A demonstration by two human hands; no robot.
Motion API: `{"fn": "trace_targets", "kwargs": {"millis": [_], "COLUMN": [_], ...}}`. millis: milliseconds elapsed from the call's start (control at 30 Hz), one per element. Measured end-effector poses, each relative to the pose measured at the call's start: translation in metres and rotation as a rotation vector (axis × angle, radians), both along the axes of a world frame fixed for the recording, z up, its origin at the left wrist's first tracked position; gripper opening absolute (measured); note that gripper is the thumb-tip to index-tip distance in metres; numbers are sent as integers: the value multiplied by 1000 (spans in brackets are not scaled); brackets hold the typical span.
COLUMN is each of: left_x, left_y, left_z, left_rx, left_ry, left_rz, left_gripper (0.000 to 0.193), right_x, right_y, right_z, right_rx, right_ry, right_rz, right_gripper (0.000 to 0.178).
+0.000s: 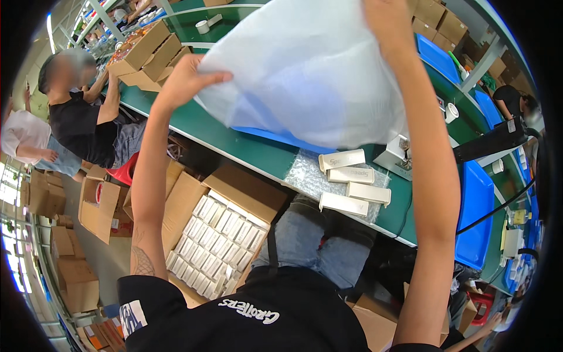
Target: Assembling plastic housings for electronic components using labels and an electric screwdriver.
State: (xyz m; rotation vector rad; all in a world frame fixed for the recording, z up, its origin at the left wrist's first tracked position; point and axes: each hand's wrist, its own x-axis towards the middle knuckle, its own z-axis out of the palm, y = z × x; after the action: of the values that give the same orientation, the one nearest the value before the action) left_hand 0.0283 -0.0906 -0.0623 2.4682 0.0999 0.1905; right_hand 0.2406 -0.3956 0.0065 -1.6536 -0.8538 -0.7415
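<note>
1. Your left hand (186,79) grip is pinched on the white plastic bag (305,70); right hand (387,20) clamps its top edge.
2. Below them, four white boxes (352,183) sit on the green table (258,155).

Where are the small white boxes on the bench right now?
In the head view, four small white boxes lie on bubble wrap at the green bench's near edge, just below the raised white bag.

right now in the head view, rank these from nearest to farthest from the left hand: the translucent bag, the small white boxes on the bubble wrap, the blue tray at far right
1. Translucent bag: gripped by the left hand at its left edge.
2. Small white boxes: lower right of that hand, on bubble wrap on the green table.
3. Blue tray: far right, at the table edge.
</note>
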Motion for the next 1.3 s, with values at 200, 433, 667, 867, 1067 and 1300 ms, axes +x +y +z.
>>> {"fn": "trace_targets", "kwargs": {"millis": [200, 433, 667, 867, 1067, 1300], "left_x": [22, 11, -67, -49, -17, -9], "left_y": [68, 106, -25, -111, -161, -134], "left_z": [11, 31, 30, -68, -116, -83], "left_rx": [-23, 333, 699, 507, 293, -318], "left_ry": [-228, -650, -1065, -659, -496, -156], "left_rz": [88, 236, 128, -33, -240, -384], "left_gripper": [32, 22, 34, 41, 43, 48], "right_x": [-1, 42, 82, 123, 152, 132], "right_y": [-37, 2, 46, 65, 47, 53], "right_z": [37, 19, -16, -86, -141, -150], "right_rx": [-533, -953, -239, -522, -1063, -1001], "right_ry": [393, -123, 551, 520, 312, 250], "right_rz": [632, 45, 378, 320, -90, 6], "right_gripper": [26, 24, 25, 28, 43, 76]}}
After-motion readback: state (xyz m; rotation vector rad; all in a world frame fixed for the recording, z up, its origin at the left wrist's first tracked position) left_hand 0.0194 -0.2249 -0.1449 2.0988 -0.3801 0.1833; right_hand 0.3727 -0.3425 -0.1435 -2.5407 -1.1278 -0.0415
